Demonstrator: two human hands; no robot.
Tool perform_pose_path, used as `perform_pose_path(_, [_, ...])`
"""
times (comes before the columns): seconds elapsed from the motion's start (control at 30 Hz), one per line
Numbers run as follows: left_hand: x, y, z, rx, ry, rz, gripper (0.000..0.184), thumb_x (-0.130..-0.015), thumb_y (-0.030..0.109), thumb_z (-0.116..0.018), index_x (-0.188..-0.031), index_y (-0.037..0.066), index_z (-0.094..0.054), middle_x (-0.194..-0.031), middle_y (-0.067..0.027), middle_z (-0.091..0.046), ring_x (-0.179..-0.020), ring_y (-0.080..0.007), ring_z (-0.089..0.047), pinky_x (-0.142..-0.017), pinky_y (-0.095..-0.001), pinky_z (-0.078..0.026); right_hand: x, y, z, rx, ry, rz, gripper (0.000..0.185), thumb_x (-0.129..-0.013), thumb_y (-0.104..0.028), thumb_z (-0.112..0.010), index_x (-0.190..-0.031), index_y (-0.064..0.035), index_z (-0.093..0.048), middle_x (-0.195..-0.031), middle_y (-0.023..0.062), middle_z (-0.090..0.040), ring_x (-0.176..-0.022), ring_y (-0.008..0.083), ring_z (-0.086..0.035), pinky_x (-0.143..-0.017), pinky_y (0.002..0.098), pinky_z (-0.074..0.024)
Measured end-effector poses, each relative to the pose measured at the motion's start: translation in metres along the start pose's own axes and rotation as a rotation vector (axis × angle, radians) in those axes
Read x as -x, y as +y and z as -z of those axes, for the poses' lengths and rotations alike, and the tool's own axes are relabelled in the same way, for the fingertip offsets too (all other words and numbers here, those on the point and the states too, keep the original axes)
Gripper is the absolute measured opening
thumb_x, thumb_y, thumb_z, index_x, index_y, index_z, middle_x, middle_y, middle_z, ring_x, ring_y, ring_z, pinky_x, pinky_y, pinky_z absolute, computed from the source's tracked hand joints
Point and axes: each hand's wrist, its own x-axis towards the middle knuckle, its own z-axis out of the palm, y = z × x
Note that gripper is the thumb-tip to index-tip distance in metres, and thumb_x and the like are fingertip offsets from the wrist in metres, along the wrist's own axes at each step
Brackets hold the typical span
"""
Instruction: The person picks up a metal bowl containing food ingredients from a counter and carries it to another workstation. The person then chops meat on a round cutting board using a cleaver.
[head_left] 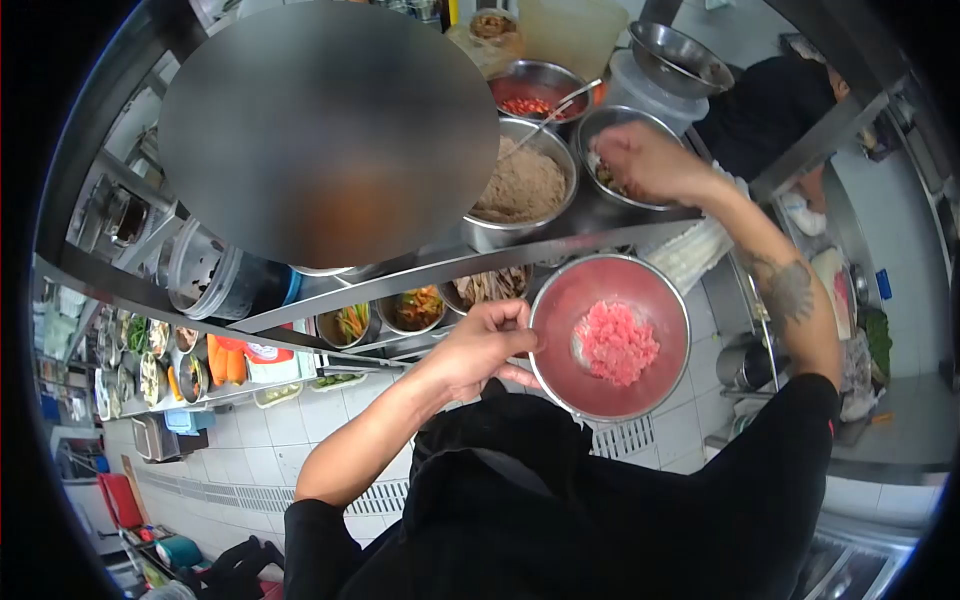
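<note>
My left hand (495, 345) grips the left rim of a round metal bowl (667, 365). Pinkish-red chopped pieces, which look like raw meat, (617, 343) lie inside it. On the shelf above, my right hand (640, 160) is over and partly inside another metal bowl (597, 122); motion blurs its fingers, and whether they hold anything is unclear. Left of that bowl stands a larger bowl of light brown crumbly food (528, 187) with a spoon in it. Behind sits a bowl with chopped red pieces (527, 105).
A metal shelf edge (400, 288) runs between me and the upper bowls. Below it are containers of cut vegetables (415, 308). An empty-looking metal bowl (680, 58) rests on plastic tubs at the upper right. A person in dark clothes (770, 115) is beyond. A blur covers the upper left.
</note>
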Motion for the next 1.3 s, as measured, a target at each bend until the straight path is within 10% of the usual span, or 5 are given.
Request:
perform_pose_path(0.27, [-0.004,-0.004,-0.001,-0.024,0.043,-0.019,0.010,-0.086,0.002,-0.059,-0.079,0.005,-0.052,-0.084,-0.0055,-0.061,-0.074,-0.0149,-0.066,-0.065,-0.0335,-0.062,0.094,-0.064,-0.019,0.027,0.280,0.303,0.026,-0.096,-0.020,-0.052,-0.080,-0.0003,-0.054,-0.063,0.0051,-0.046,-0.054,0.0117,-0.044,-0.049,0.0279,-0.0349])
perform_pose_path(0.43, [0.001,-0.003,-0.002,-0.019,0.051,-0.002,0.010,-0.085,0.003,-0.060,-0.079,0.005,-0.053,-0.083,-0.0046,-0.060,-0.071,-0.0134,-0.064,-0.064,-0.0321,-0.062,0.125,-0.029,-0.094,0.487,0.019,0.627,0.013,-0.081,-0.010,-0.062,-0.090,0.0003,-0.060,-0.080,0.0129,-0.055,-0.073,0.0292,-0.058,-0.065,0.0385,-0.0481])
perform_pose_path(0.77, [0.003,-0.034,0.004,-0.012,0.016,-0.079,0.005,-0.085,-0.001,-0.058,-0.086,0.003,-0.057,-0.091,-0.0064,-0.063,-0.086,-0.0171,-0.066,-0.067,-0.0346,-0.062,0.172,-0.085,-0.081,0.017,0.766,0.703,0.003,-0.080,0.000,-0.063,-0.081,0.0023,-0.061,-0.077,0.0128,-0.059,-0.066,0.0256,-0.060,-0.063,0.0337,-0.0503])
perform_pose_path(0.93, [0.024,-0.070,0.018,-0.010,0.164,-0.108,0.018,-0.083,0.003,-0.063,-0.101,0.005,-0.064,-0.090,-0.0056,-0.062,-0.083,-0.0181,-0.065,-0.063,-0.0350,-0.062,0.139,-0.048,-0.165,0.578,-0.026,0.607,0.016,-0.078,-0.016,-0.070,-0.089,-0.0046,-0.066,-0.106,0.0125,-0.057,-0.101,0.0315,-0.055,-0.082,0.0452,-0.0434])
perform_pose_path(1.3, [0.185,-0.186,0.107,0.304,0.831,-0.410,0.020,-0.085,0.011,-0.060,-0.070,0.007,-0.047,-0.072,-0.0002,-0.049,-0.070,-0.0114,-0.055,-0.057,-0.0338,-0.059,0.079,-0.254,-0.299,-0.144,-0.169,0.943,0.005,-0.081,-0.006,-0.063,-0.083,-0.0010,-0.063,-0.084,0.0130,-0.063,-0.077,0.0309,-0.060,-0.070,0.0400,-0.0482])
